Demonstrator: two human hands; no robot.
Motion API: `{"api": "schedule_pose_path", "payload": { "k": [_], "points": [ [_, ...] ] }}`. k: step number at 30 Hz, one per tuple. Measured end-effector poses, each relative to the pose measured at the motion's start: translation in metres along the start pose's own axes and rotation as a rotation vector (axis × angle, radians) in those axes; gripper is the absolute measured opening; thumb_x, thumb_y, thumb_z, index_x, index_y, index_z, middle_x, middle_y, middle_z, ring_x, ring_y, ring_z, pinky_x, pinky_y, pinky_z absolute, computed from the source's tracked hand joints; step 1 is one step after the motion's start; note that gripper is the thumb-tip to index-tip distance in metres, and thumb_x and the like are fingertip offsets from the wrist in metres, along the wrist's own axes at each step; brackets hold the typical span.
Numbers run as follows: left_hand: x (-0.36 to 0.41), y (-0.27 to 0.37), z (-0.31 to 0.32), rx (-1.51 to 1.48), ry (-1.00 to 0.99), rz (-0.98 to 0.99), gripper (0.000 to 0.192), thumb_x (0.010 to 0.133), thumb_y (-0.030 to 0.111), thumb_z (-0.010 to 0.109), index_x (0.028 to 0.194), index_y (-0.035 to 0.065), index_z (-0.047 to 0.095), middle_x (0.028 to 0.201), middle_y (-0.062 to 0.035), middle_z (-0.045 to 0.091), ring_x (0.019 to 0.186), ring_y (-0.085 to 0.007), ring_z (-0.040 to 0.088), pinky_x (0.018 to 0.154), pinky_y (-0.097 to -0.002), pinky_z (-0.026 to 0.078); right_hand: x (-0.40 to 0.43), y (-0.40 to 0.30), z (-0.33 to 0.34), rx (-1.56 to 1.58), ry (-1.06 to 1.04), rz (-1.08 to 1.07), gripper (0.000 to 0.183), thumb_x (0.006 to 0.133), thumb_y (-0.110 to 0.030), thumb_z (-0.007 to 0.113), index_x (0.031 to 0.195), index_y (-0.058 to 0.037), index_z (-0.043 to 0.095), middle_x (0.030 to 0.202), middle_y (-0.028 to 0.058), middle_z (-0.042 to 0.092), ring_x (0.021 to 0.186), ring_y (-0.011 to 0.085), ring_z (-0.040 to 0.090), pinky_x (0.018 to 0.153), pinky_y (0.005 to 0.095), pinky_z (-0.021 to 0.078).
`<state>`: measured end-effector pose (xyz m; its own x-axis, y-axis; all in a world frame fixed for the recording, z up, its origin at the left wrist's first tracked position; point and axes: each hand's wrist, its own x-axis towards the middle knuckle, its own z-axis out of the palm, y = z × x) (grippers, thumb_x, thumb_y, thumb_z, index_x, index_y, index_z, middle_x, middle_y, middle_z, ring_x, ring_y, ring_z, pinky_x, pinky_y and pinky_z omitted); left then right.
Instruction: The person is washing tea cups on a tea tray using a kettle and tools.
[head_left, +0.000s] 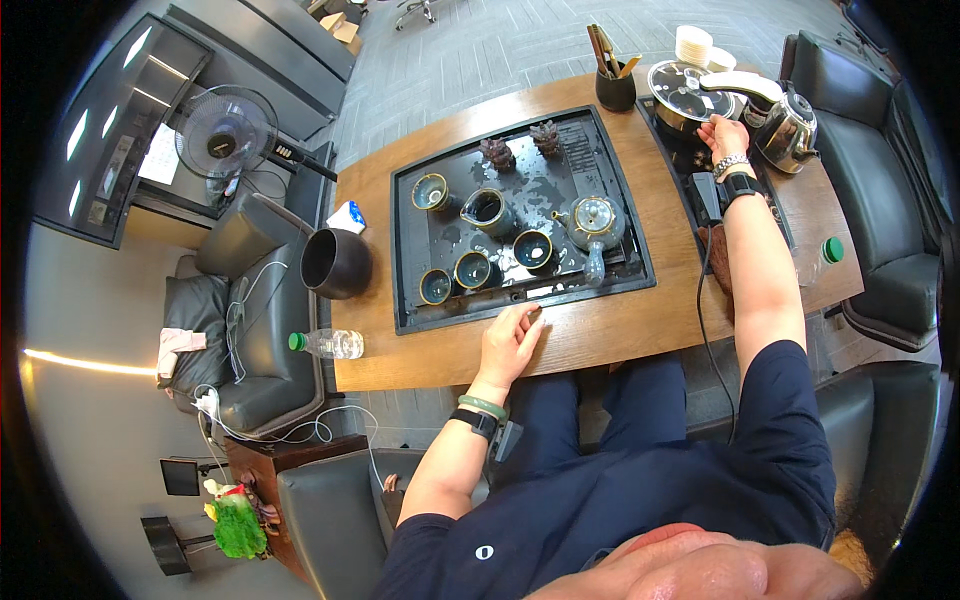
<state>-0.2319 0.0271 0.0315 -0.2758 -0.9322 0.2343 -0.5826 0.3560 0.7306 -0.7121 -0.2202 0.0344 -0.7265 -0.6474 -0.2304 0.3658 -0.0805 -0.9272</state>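
Note:
My left hand (512, 346) rests at the table's front edge by the tea tray (517, 300), fingers loosely bent and holding nothing. My right hand (725, 139) reaches to the near side of a steel pot (671, 120) with a glass lid (684, 84); its fingertips are at the pot's rim, and whether they grip it is hard to see. Beside that hand stands a steel kettle (786, 135) with a white handle (742, 84). On the tray are a glazed teapot (596, 221), a pouring pitcher (487, 214) and several teacups (533, 250). Water wets its dark surface.
Two small figurines (497, 154) stand on the tray. A tool holder (615, 90) and stacked white cups (694, 45) are at the back. A dark pot (336, 262) and plastic bottle (337, 343) are left. A black cable (703, 300) hangs over the table's edge.

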Motion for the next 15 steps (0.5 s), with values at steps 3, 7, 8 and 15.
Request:
{"api": "schedule_pose_path", "payload": {
  "k": [3,7,8,15],
  "points": [
    [0.001,0.002,-0.001,0.005,-0.01,-0.004,0.025,0.089,0.009,0.075,0.113,0.0044,0.069,0.077,-0.0038,0.057,0.059,-0.0129,0.052,0.057,-0.0264,0.045,-0.01,-0.003,0.0,-0.018,-0.025,-0.015,0.014,0.094,-0.002,0.062,0.103,0.0036,0.053,0.088,0.012,0.064,0.073,0.0207,0.067,0.068,0.0375,0.0646],
    [0.002,0.003,-0.002,0.0,-0.007,0.002,0.026,0.088,0.009,0.075,0.113,0.0046,0.07,0.076,-0.0037,0.057,0.058,-0.0129,0.051,0.056,-0.0266,0.045,-0.026,-0.005,-0.001,0.028,-0.057,-0.01,0.015,0.094,0.0,0.061,0.105,0.0042,0.05,0.09,0.0131,0.063,0.075,0.0213,0.068,0.071,0.0396,0.066],
    [0.001,0.003,-0.002,0.008,-0.015,-0.014,0.026,0.088,0.009,0.075,0.113,0.0046,0.07,0.076,-0.0036,0.056,0.058,-0.0128,0.051,0.056,-0.0266,0.045,-0.028,-0.006,0.0,0.049,-0.063,0.006,0.014,0.094,0.001,0.06,0.104,0.0045,0.05,0.09,0.0138,0.062,0.075,0.0218,0.067,0.074,0.0418,0.0667],
    [0.001,0.002,-0.001,0.007,-0.005,0.013,0.026,0.087,0.008,0.075,0.113,0.0047,0.069,0.076,-0.0025,0.056,0.057,-0.0116,0.05,0.055,-0.0262,0.044,-0.016,-0.013,0.019,0.089,-0.002,-0.015,0.014,0.09,0.006,0.059,0.103,0.0109,0.055,0.092,0.0195,0.065,0.075,0.0288,0.07,0.065,0.0408,0.0667]
  ]
}}
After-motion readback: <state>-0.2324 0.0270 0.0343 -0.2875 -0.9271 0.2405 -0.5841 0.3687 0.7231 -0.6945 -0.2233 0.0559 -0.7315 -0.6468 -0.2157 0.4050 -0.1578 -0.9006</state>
